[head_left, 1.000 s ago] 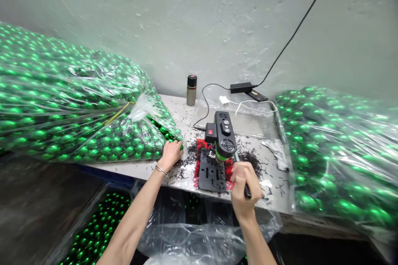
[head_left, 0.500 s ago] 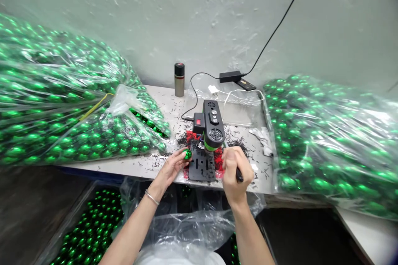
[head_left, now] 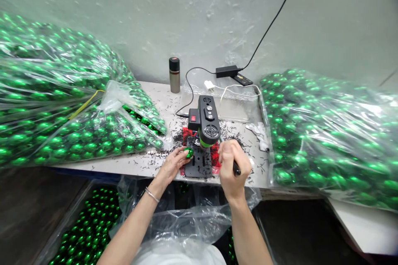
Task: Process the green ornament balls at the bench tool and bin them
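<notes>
Between the fingertips of my left hand (head_left: 172, 165) is a shiny green ball ornament (head_left: 188, 152), held at the left edge of a slotted black base plate (head_left: 199, 169). Over the plate stands a small black bench drill press (head_left: 209, 118) with a red switch at its side. My right hand (head_left: 234, 165) is closed around a black-tipped lever handle (head_left: 236, 169) just right of the machine. Most of that handle is hidden by the fingers, and the machine head covers the spot beneath it.
Large clear bags of green balls lie left (head_left: 77, 140) and right (head_left: 311, 140). At the back are a bottle (head_left: 174, 76), a power adapter (head_left: 228, 71) and a white plug (head_left: 209, 85). Dark shavings litter the table (head_left: 124, 165). An open bag of balls (head_left: 90, 219) sits below.
The view has shifted slightly. My left hand has brought the green ball a little to the right, over the edge of the base plate. My right hand keeps its grip on the handle.
</notes>
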### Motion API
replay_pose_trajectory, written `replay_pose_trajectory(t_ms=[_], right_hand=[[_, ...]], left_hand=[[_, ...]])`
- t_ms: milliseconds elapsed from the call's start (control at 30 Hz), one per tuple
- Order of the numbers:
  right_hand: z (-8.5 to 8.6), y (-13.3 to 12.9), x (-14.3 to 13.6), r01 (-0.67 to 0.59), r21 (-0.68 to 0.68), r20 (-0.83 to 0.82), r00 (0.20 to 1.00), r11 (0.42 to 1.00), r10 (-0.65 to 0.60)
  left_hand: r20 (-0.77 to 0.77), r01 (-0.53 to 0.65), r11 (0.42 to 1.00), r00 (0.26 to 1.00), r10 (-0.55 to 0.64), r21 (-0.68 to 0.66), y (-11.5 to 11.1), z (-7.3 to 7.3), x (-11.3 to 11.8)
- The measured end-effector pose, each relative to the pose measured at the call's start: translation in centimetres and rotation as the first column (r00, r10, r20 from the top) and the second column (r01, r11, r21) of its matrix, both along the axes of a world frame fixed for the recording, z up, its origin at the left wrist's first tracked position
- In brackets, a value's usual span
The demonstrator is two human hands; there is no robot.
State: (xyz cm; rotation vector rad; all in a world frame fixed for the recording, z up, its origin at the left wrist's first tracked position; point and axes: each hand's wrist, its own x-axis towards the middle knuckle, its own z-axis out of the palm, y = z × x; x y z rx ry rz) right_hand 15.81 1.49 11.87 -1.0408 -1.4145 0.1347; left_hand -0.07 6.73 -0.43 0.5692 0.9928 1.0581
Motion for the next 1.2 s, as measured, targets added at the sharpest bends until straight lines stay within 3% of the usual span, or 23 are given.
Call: replay_pose_trajectory(t_ms=[133, 300, 433, 600, 700, 833, 1067, 1200], right_hand=[[0.4, 0.0, 0.0, -0.002, 0.002, 0.002, 1.0, 1.0, 0.002], [0.3, -0.2, -0.1, 0.015, -0.01, 0.013, 1.0, 1.0, -0.015], [0.1, -0.3, -0.1, 0.018, -0.007, 0.021, 1.0, 1.0, -0.018], [-0.2, -0.3, 0.0, 0.024, -0.003, 0.016, 1.0, 1.0, -0.024], [-0.7, -0.5, 0.1, 0.007, 0.012, 0.039, 0.999, 1.0, -0.008], [-2.4, -0.9, 0.2, -0.001, 0.047, 0.071, 0.997, 0.999, -0.002], [-7.7, -0.4, 0.7, -0.018, 0.184, 0.168, 0.986, 0.983, -0.013], [-9.6, 0.0, 0.8, -0.003, 0.223, 0.173, 0.984, 0.975, -0.036]], left_hand=[[-0.212, 0.084, 0.984, 0.976, -0.049, 0.157, -0.3, 0.1, 1.0], [-0.506, 0.208, 0.881, 0.862, 0.042, 0.426, -0.4, -1.0, 2.5], [-0.607, 0.271, 0.815, 0.785, 0.12, 0.512, -0.7, -2.0, 2.7], [-0.751, 0.364, 0.738, 0.596, 0.284, 0.569, -1.5, -2.2, 2.4], [-0.754, 0.382, 0.698, 0.556, 0.351, 0.606, -1.7, -2.3, 2.4], [-0.752, 0.404, 0.667, 0.537, 0.381, 0.626, -1.5, -2.6, 2.6], [-0.75, 0.416, 0.644, 0.517, 0.413, 0.642, -1.4, -2.9, 2.7], [-0.755, 0.416, 0.648, 0.503, 0.421, 0.638, -1.6, -3.0, 2.8]])
